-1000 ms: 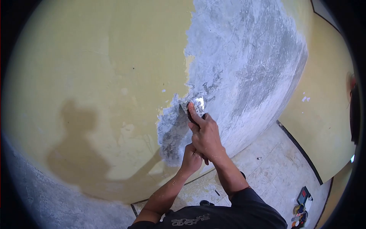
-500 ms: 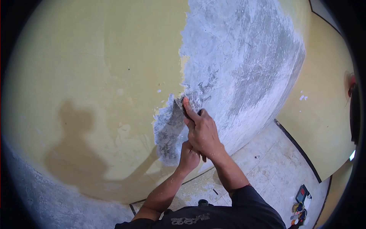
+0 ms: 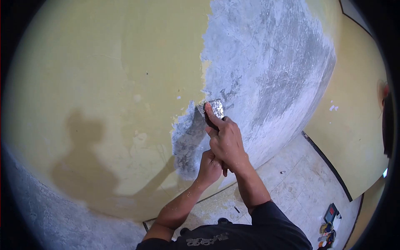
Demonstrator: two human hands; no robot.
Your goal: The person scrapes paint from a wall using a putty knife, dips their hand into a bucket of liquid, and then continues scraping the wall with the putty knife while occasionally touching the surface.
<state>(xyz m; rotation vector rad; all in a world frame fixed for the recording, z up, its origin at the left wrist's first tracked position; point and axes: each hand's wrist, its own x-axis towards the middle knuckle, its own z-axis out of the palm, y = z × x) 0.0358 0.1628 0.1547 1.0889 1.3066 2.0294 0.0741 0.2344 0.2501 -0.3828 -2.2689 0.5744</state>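
My right hand (image 3: 228, 143) is closed round a scraper (image 3: 217, 108), its index finger stretched along the metal blade. Directly below, my left hand (image 3: 210, 168) is closed at the lower end of the scraper's handle, which the hands mostly hide. The blade lies by the ragged border between yellow paint (image 3: 166, 54) and a grey-white bare patch (image 3: 246, 54) on the wall. Left of the blade, a lower scraped patch (image 3: 183, 143) is partly in shadow. Pale flecks stick to my forearms.
Paint crumbs and dust cover the tiled floor (image 3: 287, 187), with a small dark piece (image 3: 237, 209) among them. At lower right lie a dark tray-like object (image 3: 331, 213) and some small items (image 3: 326, 233). A dark baseboard (image 3: 327, 164) edges the right wall.
The view has shifted slightly, so wall and hands appear a little further right. More of the scraper's blade catches the light now. Both hands keep their grip.
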